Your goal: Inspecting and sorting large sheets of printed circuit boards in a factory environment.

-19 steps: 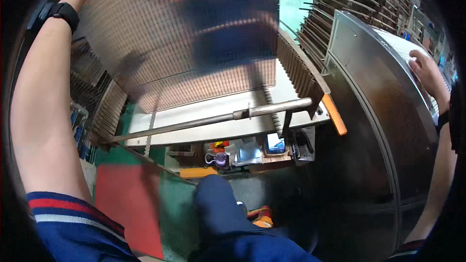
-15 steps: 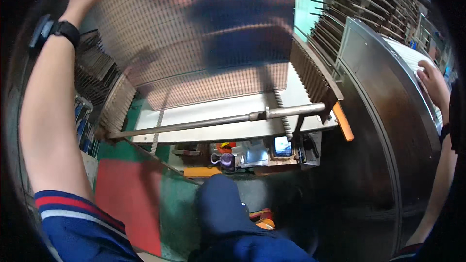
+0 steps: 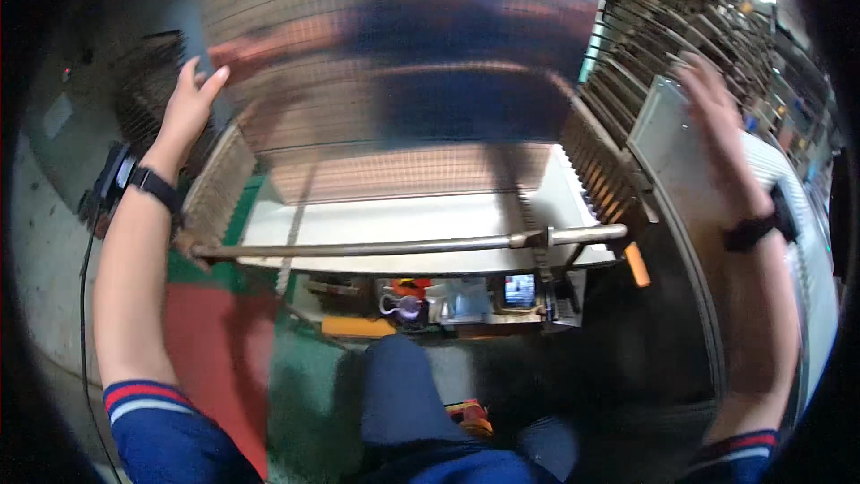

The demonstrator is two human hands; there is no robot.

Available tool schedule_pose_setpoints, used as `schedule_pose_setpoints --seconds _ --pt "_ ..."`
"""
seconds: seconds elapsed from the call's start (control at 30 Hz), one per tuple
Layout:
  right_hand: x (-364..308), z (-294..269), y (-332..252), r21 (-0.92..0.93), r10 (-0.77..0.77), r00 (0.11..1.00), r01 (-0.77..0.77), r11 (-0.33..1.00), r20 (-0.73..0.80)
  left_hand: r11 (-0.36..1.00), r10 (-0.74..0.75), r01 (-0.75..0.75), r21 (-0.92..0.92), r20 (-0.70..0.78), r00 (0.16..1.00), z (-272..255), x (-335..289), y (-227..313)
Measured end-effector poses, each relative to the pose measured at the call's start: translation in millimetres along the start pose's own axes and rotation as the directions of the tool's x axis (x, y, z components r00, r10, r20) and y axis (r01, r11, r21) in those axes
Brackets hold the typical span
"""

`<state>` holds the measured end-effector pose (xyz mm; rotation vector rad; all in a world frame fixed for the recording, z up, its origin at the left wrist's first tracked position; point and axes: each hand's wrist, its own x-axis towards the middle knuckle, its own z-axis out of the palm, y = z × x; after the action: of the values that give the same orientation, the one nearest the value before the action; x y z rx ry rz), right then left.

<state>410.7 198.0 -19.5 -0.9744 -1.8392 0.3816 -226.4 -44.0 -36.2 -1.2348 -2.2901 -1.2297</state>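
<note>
A large copper-coloured panel with a fine grid of small rectangles stands upright in a slotted rack, showing a blurry reflection. My left hand is beside the panel's left edge, thumb and fingers apart; whether the thumb touches the edge I cannot tell. My right hand, slightly smeared by motion, is raised with its fingers stretched out. It is well right of the panel, above a metal-sided cart, and holds nothing. A metal rod crosses the front of the rack.
Below the rack, a shelf carries a lit phone-like screen, a purple cup and a clear plastic packet. More slotted racks stand at the right. A red mat lies on the green floor at the left.
My right hand has come off the ribbed white surface at the right and moved left and up. My left hand sits lower in view beside the panel's edge. The view has shifted.
</note>
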Motion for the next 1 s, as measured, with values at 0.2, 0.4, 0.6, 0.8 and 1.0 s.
schedule_pose_setpoints --seconds 0.2,0.4,0.6,0.8,1.0 --pt "35.4 129.8 -38.5 -0.027 0.156 0.979 -0.161 0.987 -0.129 0.931 0.024 0.048 -0.361 0.194 0.981 37.2 -28.6 -7.0" --pt "27.1 155.5 -16.0 0.387 0.152 0.988 -0.144 0.911 0.011 0.939 -0.027 0.086 -0.332 0.179 0.983 31.6 -18.4 -25.9" --pt "8.9 161.7 -25.6 0.241 0.184 0.983 -0.184 0.953 0.025 0.961 0.021 0.017 -0.274 0.135 0.991 27.8 -29.2 -25.2" --pt "1.6 155.5 -53.6 0.413 0.084 0.994 -0.107 0.904 0.073 0.895 0.012 0.077 -0.439 0.197 0.980 17.3 -48.1 23.6" --pt "14.5 160.3 -31.6 0.301 0.074 0.992 -0.100 0.948 0.097 0.905 0.025 0.042 -0.423 0.152 0.988 18.2 -40.0 4.7"
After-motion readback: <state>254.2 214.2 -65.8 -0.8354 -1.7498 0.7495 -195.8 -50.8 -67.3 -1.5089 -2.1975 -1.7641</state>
